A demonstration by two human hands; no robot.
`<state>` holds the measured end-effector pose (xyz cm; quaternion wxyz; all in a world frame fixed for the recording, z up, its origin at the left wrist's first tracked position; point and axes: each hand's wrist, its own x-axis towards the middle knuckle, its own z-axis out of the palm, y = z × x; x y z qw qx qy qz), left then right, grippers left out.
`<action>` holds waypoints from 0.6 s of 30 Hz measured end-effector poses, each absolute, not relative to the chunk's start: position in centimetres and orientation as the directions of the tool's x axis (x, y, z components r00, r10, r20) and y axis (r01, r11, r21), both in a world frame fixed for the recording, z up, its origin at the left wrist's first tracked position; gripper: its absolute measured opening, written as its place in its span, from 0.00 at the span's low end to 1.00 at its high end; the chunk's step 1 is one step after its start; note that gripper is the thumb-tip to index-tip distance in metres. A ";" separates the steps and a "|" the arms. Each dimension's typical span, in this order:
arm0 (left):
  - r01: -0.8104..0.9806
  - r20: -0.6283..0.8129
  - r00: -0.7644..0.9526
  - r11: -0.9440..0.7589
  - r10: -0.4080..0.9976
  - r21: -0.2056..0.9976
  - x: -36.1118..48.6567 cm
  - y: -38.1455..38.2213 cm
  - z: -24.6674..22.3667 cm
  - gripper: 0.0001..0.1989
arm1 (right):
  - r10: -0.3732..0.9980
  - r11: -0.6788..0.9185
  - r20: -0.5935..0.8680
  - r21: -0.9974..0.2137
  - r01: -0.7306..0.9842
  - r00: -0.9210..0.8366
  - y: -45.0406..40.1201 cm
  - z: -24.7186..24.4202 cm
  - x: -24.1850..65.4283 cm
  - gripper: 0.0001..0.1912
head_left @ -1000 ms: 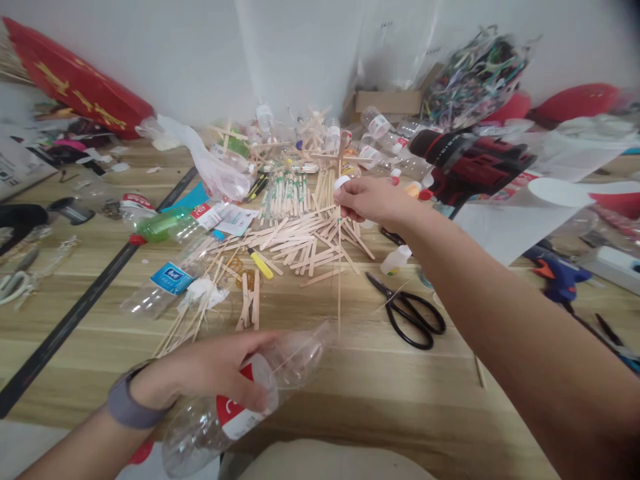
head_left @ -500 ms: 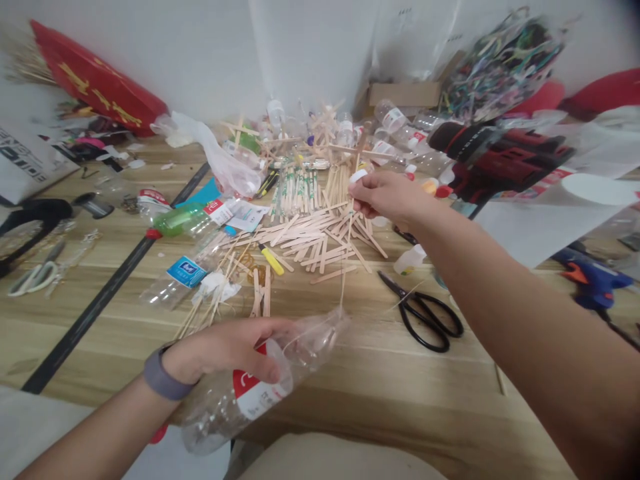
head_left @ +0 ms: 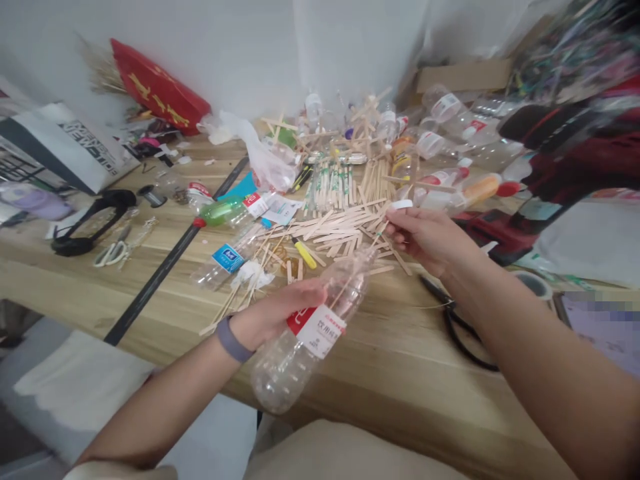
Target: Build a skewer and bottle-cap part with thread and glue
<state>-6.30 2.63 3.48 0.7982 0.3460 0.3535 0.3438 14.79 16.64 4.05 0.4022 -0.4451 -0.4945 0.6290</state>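
My left hand is wrapped around a clear plastic bottle with a red and white label, tilted so its mouth points up and right. A thin wooden stick runs through the mouth and down inside the bottle. Just above the mouth, my right hand pinches a white bottle cap. The stick reaches up to the fingers by the cap; whether it passes through the cap is hard to make out. Scissors with black handles lie partly behind my right forearm.
Loose craft sticks are heaped in mid-table, with a yellow marker beside them. Several empty bottles lie at the back. A red power drill stands at right. White-handled scissors rest at left.
My right hand has come down with the cap, close to the bottle's mouth, and more of the stick is inside the bottle. The bottle is tipped more upright. The view has shifted left.
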 end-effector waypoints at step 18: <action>-0.390 -0.325 0.580 0.606 0.746 0.694 -5.6 5.8 2.9 0.20 | 0.890 -0.390 -0.292 -0.884 -0.256 -0.350 14.9 4.8 13.8 0.15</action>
